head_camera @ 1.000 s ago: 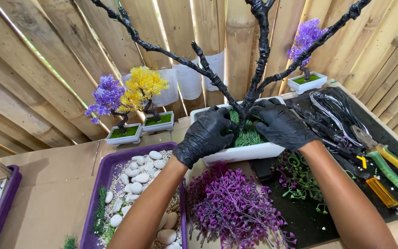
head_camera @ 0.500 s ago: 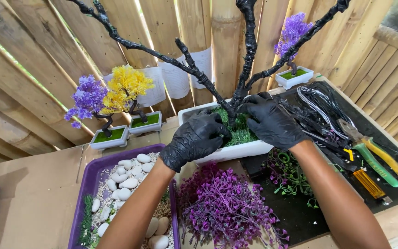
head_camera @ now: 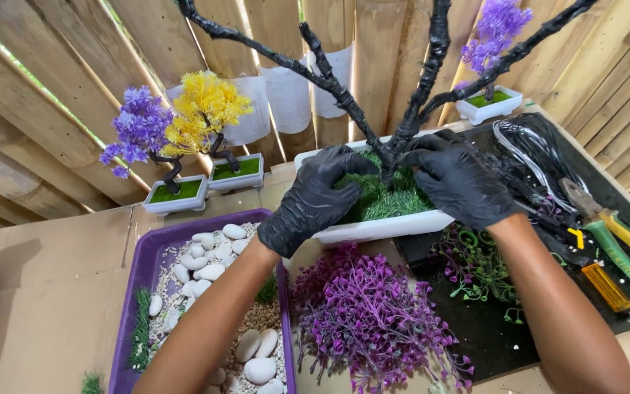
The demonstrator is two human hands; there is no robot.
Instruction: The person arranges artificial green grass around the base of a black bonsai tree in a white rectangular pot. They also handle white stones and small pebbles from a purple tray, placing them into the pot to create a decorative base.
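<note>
Cardboard-covered bench against a slatted wood wall. White rectangular planter sits mid-bench, filled with green artificial grass; black wrapped tree trunk rises from it. Left hand in black glove presses flat on the grass left of the trunk, fingers spread; right hand, gloved too, cups the grass right of it. Purple foliage bunch just in front of the planter. Purple tray of white pebbles to its left. Pliers to its right.
</note>
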